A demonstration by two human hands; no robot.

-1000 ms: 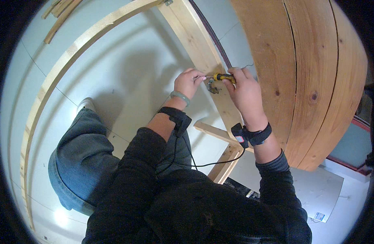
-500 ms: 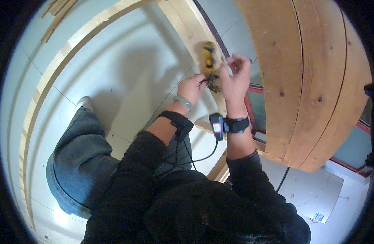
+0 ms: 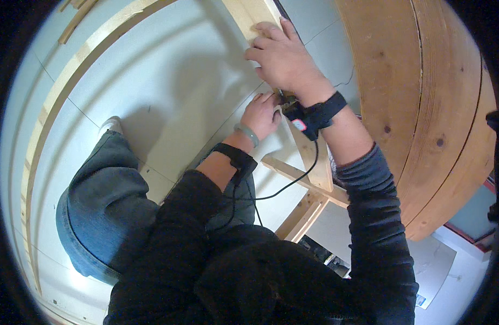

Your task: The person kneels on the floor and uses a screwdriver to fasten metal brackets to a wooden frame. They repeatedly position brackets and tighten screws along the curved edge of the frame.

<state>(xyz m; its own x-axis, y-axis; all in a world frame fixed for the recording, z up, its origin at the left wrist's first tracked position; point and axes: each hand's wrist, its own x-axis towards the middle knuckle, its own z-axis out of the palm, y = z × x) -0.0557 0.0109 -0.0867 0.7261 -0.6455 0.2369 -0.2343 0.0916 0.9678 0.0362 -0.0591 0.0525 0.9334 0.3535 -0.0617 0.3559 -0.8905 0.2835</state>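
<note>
Timber is what both hands are on: a pale softwood batten [image 3: 309,157], long and square-edged, running from the top of the view down to a joint with other pale strips near the person's lap. Right hand [image 3: 284,57] lies palm-down on the upper part of the batten, fingers [image 3: 260,40] spread flat and pressing, not wrapped round anything. Left hand [image 3: 260,115] sits lower, just beside the batten's left edge w/ fingers curled in toward a small dark metal item at approx the point where the right wrist crosses; the wrist and its black strap hide it, so I cannot tell if those fingers are clamped on it or only touching. Judging by looks, the batten is stiff, light for its length, dry and not slippery, w/ sharp corners and poss. splinters; best gripped across its flat faces near the joint, where it won't flex or lever. A big round plywood drum [image 3: 423,108] stands close on the right, the pale floor [image 3: 152,97] below.
</note>
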